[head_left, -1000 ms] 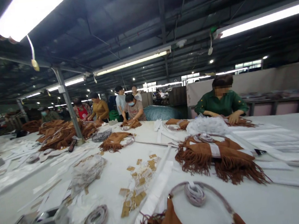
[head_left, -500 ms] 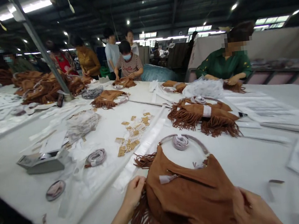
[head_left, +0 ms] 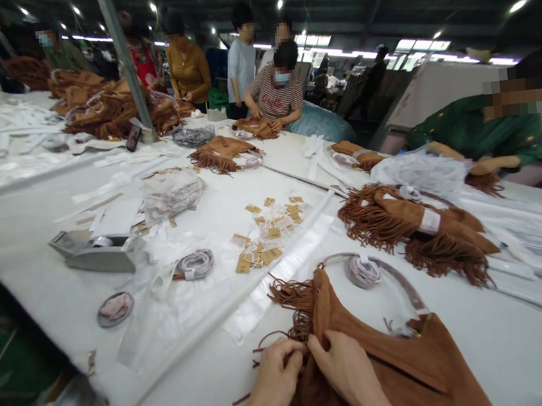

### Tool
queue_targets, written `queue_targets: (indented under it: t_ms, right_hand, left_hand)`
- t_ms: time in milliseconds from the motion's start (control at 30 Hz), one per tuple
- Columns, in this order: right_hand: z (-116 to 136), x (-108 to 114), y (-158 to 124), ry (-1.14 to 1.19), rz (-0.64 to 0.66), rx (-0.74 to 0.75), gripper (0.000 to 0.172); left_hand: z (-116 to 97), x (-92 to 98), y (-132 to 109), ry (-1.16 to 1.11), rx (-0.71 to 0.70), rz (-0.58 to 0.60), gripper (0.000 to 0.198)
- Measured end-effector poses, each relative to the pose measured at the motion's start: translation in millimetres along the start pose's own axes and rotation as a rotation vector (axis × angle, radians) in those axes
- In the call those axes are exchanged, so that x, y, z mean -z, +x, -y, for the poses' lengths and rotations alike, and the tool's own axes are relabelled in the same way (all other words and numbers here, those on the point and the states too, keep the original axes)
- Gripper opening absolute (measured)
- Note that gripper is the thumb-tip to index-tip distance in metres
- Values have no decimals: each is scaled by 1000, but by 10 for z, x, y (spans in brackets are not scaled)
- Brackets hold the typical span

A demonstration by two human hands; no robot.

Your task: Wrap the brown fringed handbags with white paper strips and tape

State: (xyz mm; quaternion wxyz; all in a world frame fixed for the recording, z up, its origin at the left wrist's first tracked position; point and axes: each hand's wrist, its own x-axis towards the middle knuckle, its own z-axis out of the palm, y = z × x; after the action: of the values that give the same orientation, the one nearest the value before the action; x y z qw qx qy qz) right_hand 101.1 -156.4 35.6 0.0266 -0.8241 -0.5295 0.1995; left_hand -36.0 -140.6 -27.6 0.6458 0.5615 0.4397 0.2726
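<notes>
A brown suede-like handbag (head_left: 412, 343) with fringe down its left edge lies in front of me, its wrapped strap handle (head_left: 399, 273) arched toward the far side. My left hand (head_left: 279, 376) is closed in a pinch at the bag's left edge, where the fringe (head_left: 293, 297) hangs. Close beside it, my right hand (head_left: 346, 363) presses its thumb and fingers on the same edge of the bag. Just what lies between the fingertips is hidden. Inside the handle's arch rests a coiled, wrapped strap (head_left: 363, 272).
Tan tags (head_left: 269, 248) lie scattered past my hands, with a tape dispenser (head_left: 99, 250) and a coiled strap (head_left: 195, 264) to the left. More fringed bags (head_left: 413, 220) sit at the right. A metal post (head_left: 124, 57) rises beyond; several people work around the table (head_left: 179, 342).
My right hand has left the bag's right side and joined my left hand at the fringed edge. The view has swung right, and the bag appears turned slightly.
</notes>
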Motion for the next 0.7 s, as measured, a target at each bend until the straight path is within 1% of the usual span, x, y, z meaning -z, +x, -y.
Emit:
queue_targets:
  t_ms: [67,100,133,200,267,333,400,433,500,567,633,700]
  right_hand:
    - [-137,-78,23,139,9,34,43]
    - [-198,-111,23,244,15,53,46]
    - [-248,-137,16,358,25,65,50]
    - [-310,-170,-7,555,46,71,55]
    - [-333,-184,-31,656,46,63,57]
    - [-350,-198,-43,692,36,61,58]
    - [-385,-226,-43,697,1,53,61]
    - [-410,-246,-39,688,-29,42,63]
    - [-463,-294,-28,659,-89,22,69]
    - [-498,-337,-21,640,-123,28,72]
    - [-506,-363,-24,643,-135,88,67]
    - [-496,-379,-37,655,-154,165,56]
  left_hand:
    - [44,14,117,-31,173,21,34]
    - [55,16,175,-22,242,44,36]
    - [57,15,228,-6,281,77,36]
    - [33,14,314,13,292,134,34]
    - [-22,23,375,75,251,173,29]
    - [-90,49,421,178,170,203,24]
    - [-152,88,457,258,106,228,27]
    - [-175,110,473,275,98,248,30]
    - [-201,148,502,275,140,333,39]
    - [-202,170,530,199,239,477,50]
    - [-188,175,558,73,325,598,55]
    - [-175,169,581,-31,350,657,55]
